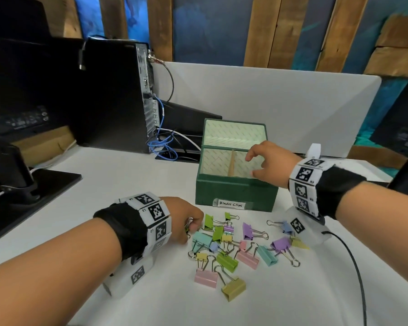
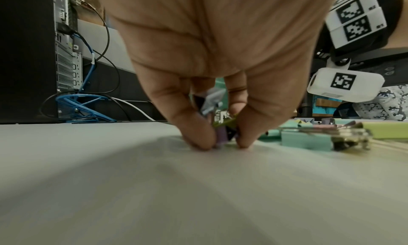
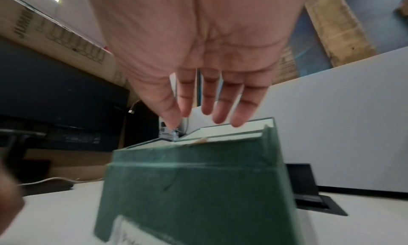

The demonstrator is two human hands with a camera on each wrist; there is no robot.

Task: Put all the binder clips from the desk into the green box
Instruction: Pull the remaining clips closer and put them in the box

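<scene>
Both forearms reach in from the near edge. Left hand (image 1: pixel 186 220) is down on the desk (image 1: pixel 127 180) at the left edge of the clips (image 1: pixel 236 241), thumb and fingers (image 2: pixel 198 126) curled in a pinch round a few small clips (image 2: pixel 220 131), fingertips touching the desktop. Most clips lie scattered just right of that hand, in front of the box (image 1: pixel 236 191). Right hand (image 1: pixel 271 161) hovers over the box's front right compartment, fingers (image 3: pixel 240 112) spread and loose, holding nothing. Inside, a divider (image 1: pixel 232 164) splits the front section; whether clips lie within cannot be told.
</scene>
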